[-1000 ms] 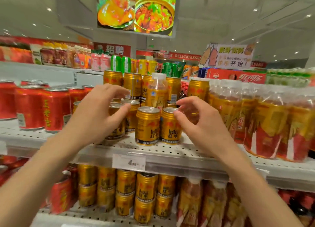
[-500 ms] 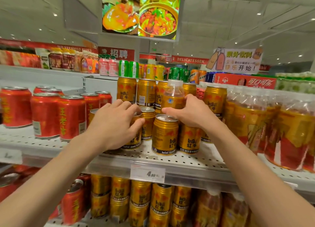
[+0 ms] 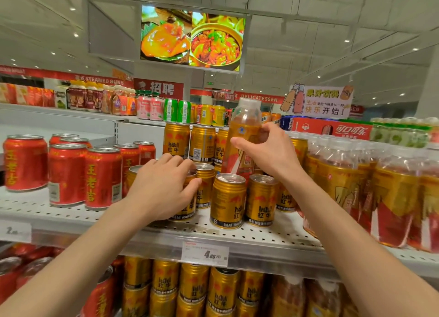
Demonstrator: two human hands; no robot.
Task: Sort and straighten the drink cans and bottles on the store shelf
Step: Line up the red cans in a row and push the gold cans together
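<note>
The bottle [image 3: 242,136], which half a second ago stood among the gold cans with the right hand closing on it, is now lifted clear of them and held above the cans at the middle of the shelf [image 3: 71,213]. It is gripped around its shoulder by the right hand [image 3: 268,152], thumb on the near face and the fingers [image 3: 266,132] wrapped behind; its base is hidden behind the cans. The left hand [image 3: 164,186] is kept where it was, draped over a gold can [image 3: 190,197] near the shelf's front edge, fingers closed lightly around its top. Two more gold cans [image 3: 228,200] are seen just beside it to the right, upright. The stray bottle appears to be on its way out of the can section; the matching bottles [image 3: 344,181] toward the shelf's right end are the likely destination. Red cans [image 3: 66,171] are grouped toward the left end.
</note>
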